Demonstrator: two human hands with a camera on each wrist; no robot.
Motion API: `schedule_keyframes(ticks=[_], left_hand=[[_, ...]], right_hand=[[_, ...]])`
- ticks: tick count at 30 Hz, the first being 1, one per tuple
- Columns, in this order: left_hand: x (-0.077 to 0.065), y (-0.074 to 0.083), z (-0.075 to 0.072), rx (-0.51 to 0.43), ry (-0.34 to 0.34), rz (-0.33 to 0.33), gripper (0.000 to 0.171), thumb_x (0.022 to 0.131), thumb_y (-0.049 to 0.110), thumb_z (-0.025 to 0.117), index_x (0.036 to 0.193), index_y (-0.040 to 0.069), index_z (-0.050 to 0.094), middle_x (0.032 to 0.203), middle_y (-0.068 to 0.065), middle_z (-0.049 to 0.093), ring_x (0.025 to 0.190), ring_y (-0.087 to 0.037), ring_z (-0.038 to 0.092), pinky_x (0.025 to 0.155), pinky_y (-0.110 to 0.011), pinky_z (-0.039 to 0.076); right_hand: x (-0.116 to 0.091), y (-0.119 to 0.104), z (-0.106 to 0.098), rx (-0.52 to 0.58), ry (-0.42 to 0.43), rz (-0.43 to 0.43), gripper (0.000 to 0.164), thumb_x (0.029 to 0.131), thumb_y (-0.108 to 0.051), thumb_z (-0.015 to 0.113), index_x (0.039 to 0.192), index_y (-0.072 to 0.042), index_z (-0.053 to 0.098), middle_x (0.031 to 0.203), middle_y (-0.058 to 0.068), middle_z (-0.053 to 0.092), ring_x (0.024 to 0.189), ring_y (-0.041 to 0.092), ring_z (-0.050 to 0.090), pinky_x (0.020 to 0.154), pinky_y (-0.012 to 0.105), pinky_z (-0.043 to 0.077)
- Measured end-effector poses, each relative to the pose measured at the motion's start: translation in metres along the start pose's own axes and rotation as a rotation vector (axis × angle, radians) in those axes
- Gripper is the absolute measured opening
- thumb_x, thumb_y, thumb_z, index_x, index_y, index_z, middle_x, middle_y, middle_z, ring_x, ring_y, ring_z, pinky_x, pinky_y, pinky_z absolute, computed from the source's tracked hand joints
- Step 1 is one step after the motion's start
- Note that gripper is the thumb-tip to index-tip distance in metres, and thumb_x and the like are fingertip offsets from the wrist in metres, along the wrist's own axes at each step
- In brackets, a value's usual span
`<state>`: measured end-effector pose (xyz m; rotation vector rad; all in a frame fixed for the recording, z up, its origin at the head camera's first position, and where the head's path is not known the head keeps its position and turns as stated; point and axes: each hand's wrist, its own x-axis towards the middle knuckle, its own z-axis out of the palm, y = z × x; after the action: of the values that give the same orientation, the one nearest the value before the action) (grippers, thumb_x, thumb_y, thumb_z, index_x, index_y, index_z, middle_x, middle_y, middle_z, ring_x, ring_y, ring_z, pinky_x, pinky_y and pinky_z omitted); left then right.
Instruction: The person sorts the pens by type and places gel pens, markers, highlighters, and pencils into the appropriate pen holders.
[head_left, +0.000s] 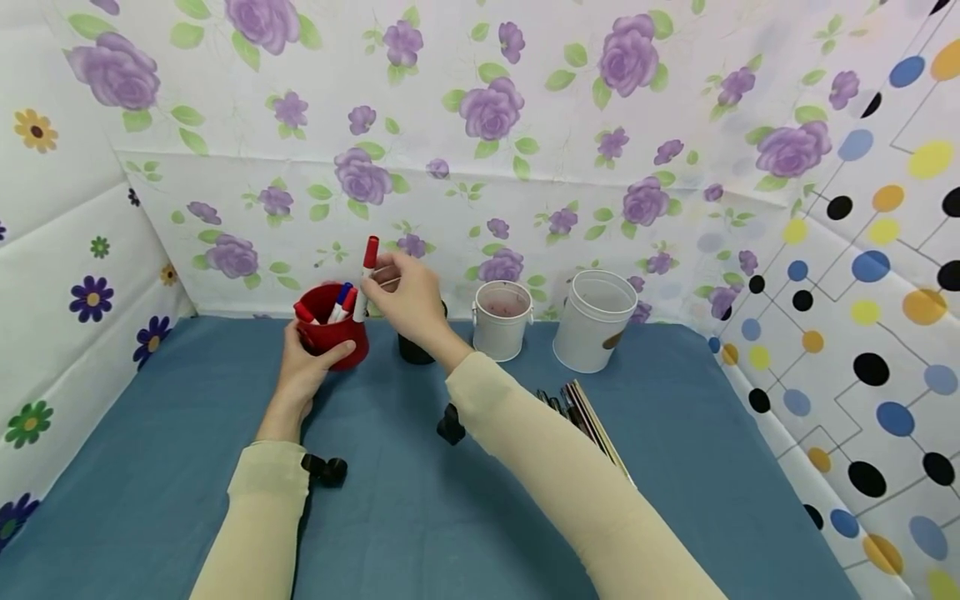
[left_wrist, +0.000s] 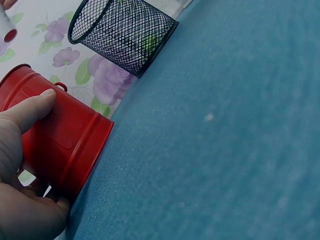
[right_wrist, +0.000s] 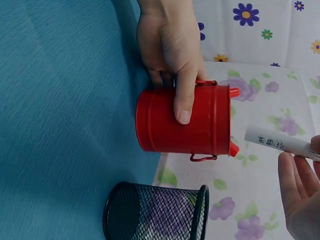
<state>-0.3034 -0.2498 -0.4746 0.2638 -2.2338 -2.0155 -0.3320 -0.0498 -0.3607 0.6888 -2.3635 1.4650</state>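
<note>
A red-capped marker is pinched by right fingers, one o'clock from the red bucket gripped by left fingers

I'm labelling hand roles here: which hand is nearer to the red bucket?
Left. The left hand grips the red bucket by its side; the right hand is apart from it, higher than its rim, holding a red-capped marker.

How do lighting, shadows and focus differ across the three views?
Head: bright, with a soft shadow on the blue cloth beside the right sleeve; left wrist: dimmer, tilted, cloth blurry toward the right edge; right wrist: also dim, turned sideways, a dark shadow beside the left hand.
</note>
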Motion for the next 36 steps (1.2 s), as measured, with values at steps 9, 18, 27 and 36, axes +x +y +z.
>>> schedule_keyframes(ticks=[9,18,27,36], left_hand=[[-0.006,0.008,-0.001,-0.012,-0.022,0.01,0.103,0.094,0.015,0.08,0.168,0.013,0.007,0.174,-0.014,0.018,0.157,-0.036,0.021,0.126,-0.056,0.031],[-0.006,0.009,-0.001,-0.016,-0.013,0.011,0.103,0.094,0.014,0.08,0.168,0.013,0.008,0.174,-0.013,0.018,0.157,-0.036,0.022,0.127,-0.055,0.03],[-0.007,0.011,0.0,-0.023,-0.024,0.003,0.103,0.095,0.015,0.08,0.168,0.012,0.008,0.174,-0.013,0.018,0.156,-0.035,0.023,0.127,-0.055,0.031],[-0.008,0.011,-0.001,-0.026,-0.028,0.002,0.103,0.095,0.016,0.08,0.168,0.012,0.008,0.174,-0.014,0.017,0.157,-0.037,0.022,0.127,-0.056,0.031]], right_hand=[[0.009,-0.008,0.016,0.018,0.016,0.039,0.026,0.103,-0.022,0.072,0.126,-0.009,0.069,0.108,0.004,0.077,0.092,0.01,0.073,0.079,0.015,0.057],[0.01,-0.005,0.03,-0.006,0.012,0.087,0.023,0.103,-0.023,0.073,0.124,-0.012,0.07,0.108,0.003,0.077,0.092,0.01,0.073,0.078,0.017,0.059],[0.006,0.004,0.038,-0.032,-0.024,0.132,0.022,0.104,-0.022,0.071,0.123,-0.011,0.07,0.11,0.005,0.077,0.096,0.014,0.074,0.082,0.02,0.06],[0.003,0.011,0.046,-0.068,-0.055,0.139,0.018,0.103,-0.02,0.072,0.118,-0.01,0.071,0.111,0.006,0.077,0.097,0.016,0.074,0.084,0.022,0.061]])
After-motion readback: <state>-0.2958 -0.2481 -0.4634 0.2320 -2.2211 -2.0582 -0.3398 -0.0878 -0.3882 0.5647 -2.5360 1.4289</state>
